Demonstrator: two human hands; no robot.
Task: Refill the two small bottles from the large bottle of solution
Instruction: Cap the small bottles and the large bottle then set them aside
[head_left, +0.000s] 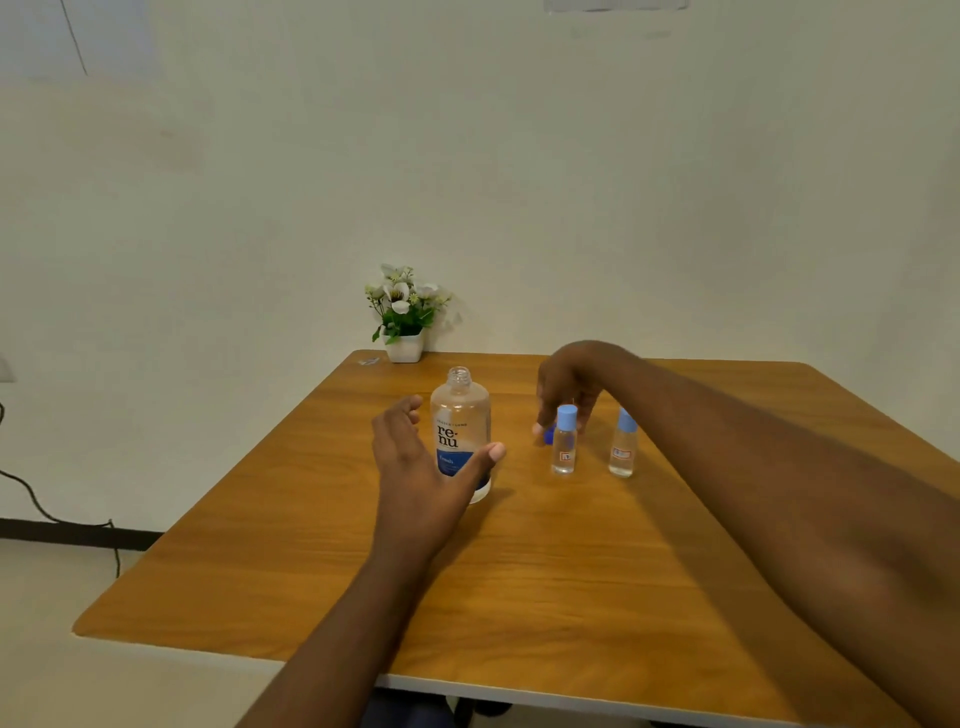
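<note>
The large clear bottle of solution (460, 415) stands upright and uncapped on the wooden table (519, 571), its blue label facing me. My left hand (415, 467) is spread around its lower part, thumb across the front and fingers off to the left, not closed on it. Two small clear bottles with light blue caps stand upright to the right, one (564, 444) nearer the middle and one (622, 449) partly behind my right forearm. My right hand (569, 382) hangs behind them, fingertips down, pinching a dark blue cap (548, 435) at the table surface.
A white pot of white flowers (404, 332) stands at the table's far edge against the wall. A black cable (31, 499) runs along the floor on the left. The table's near edge (467, 693) is close to me.
</note>
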